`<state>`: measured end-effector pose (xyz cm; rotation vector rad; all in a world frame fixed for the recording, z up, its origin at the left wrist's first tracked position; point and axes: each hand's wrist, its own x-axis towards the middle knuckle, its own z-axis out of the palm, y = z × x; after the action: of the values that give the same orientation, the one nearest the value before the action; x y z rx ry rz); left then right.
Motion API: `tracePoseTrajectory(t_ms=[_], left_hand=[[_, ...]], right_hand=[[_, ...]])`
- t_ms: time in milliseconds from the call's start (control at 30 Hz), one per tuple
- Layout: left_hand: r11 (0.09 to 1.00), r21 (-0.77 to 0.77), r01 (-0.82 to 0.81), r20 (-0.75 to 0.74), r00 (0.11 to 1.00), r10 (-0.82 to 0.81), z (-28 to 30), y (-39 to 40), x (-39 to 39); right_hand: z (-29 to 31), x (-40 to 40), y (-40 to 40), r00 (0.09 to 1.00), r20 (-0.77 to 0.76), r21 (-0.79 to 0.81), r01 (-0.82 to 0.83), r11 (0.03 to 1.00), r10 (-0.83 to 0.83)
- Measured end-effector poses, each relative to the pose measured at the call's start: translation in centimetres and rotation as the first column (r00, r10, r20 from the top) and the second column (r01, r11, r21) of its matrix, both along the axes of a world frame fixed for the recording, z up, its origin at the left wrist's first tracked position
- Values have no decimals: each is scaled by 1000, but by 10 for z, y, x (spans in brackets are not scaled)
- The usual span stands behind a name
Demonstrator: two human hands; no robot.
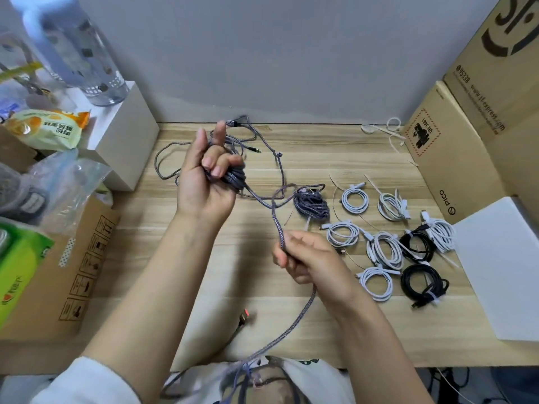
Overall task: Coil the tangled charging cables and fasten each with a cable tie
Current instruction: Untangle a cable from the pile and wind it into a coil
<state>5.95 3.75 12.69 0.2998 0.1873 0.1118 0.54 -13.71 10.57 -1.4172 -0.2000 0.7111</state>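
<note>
I take the left hand (208, 176) as my landmark; its curled fingers grip a partly wound coil of the grey braided cable (275, 220), held raised, I judge, so each new loop lands on the stack; down and to the right of it, the right hand (303, 259) pinches the free strand to feed slack; that strand's long axis runs from the coil diagonally toward my lap; tied coils (385, 249) lie further right on the wooden table (291, 322).

A light wooden desk (335, 147) stands against a plain grey wall (277, 53).
</note>
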Motion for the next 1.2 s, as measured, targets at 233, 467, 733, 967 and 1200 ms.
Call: tracePoseTrajectory(t_ms=[233,467,733,967,1200], left_hand=[[714,692,-106,-111,962,250,-29,-1,7],[-294,956,15,2,998,57,-38,-13,-5],[-366,922,129,-127,991,29,-45,-17,-7],[-361,932,35,-23,999,39,-30,-23,-14],[-223,974,26,-9,997,78,-26,-26,-15]], right_hand=[[18,-3,2,972,204,-24,124,992,-116],[27,6,-8,884,22,249,446,859,-466],[13,24,-24,801,-49,69,598,798,-596],[-29,28,-21,749,662,-635,588,501,-41],[-22,19,5,287,934,-355,808,469,212]])
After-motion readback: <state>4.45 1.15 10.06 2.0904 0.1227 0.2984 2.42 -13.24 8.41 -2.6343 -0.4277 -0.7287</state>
